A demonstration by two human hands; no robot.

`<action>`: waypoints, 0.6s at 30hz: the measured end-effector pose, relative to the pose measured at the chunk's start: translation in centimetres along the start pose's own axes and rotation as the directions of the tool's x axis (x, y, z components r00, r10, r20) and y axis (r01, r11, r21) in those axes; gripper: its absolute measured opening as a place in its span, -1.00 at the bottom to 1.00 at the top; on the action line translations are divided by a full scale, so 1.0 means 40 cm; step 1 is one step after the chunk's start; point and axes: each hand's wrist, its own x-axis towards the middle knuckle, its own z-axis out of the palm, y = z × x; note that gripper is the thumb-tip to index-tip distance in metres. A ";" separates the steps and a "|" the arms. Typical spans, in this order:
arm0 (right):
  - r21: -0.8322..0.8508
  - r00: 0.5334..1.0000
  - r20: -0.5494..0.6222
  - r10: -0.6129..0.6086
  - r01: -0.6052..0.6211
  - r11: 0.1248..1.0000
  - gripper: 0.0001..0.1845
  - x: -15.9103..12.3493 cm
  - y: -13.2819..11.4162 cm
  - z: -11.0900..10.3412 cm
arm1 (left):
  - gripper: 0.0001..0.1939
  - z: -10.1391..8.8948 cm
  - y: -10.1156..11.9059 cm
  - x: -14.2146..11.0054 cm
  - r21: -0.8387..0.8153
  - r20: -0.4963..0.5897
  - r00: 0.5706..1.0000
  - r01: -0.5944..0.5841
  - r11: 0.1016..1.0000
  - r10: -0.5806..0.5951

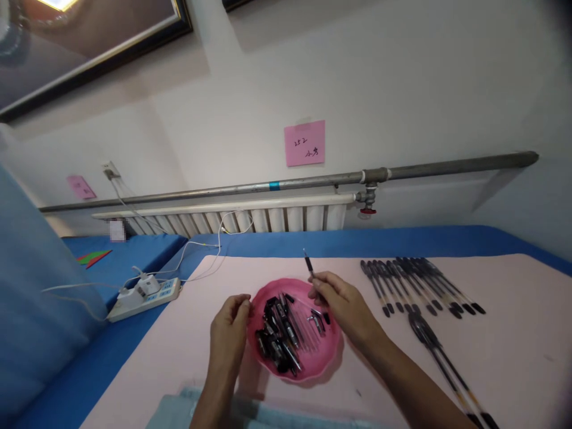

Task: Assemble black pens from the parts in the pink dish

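My right hand (337,298) is closed over the right side of a pink bowl (319,366). It pinches a slim black pen (308,262) that points up with its pale, thin tip at the top; my fingers hide the rest of it. At the bowl's left rim is my left hand (230,328), its thumb and fingers pressed together. Whatever they hold, if anything, I cannot make out. Inside the bowl lie several black pen parts (279,339), clear thin tubes (306,328) and small dark pieces with silver (317,322).
Capped black pens lie in a row (402,283) on the pink sheet, right of the bowl. More pens (435,351) lie nearer me. A power strip (145,301) with cables sits at left. Light blue cloth (172,411) lies in front. Behind are a radiator (286,217) and pipe (223,190).
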 end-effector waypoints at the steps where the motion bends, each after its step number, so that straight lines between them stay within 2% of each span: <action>1: -0.022 0.999 -0.043 -0.007 0.007 1.000 -0.82 0.004 0.003 -0.006 | -0.74 -0.007 -0.003 0.006 0.017 -0.011 1.000 0.002 1.000 -0.001; 5: -0.113 0.991 -0.130 -0.004 -0.011 0.994 -0.81 0.017 0.019 -0.022 | -0.79 -0.012 -0.007 0.007 0.176 0.031 0.999 -0.045 0.983 0.040; 9: -0.225 0.985 -0.172 -0.031 -0.008 0.974 -0.80 0.019 0.026 -0.028 | -0.81 -0.001 -0.009 -0.001 0.383 0.123 0.986 -0.149 0.912 0.109; 14: -0.308 0.975 -0.202 -0.091 0.025 0.951 -0.77 0.018 0.018 -0.035 | -0.77 0.015 -0.016 -0.006 0.636 0.199 0.950 -0.312 0.706 0.241; 18: -0.377 0.986 -0.128 -0.110 0.054 0.925 -0.83 0.016 0.016 -0.034 | -0.76 0.046 -0.017 -0.028 0.680 0.320 0.903 -0.431 0.593 0.289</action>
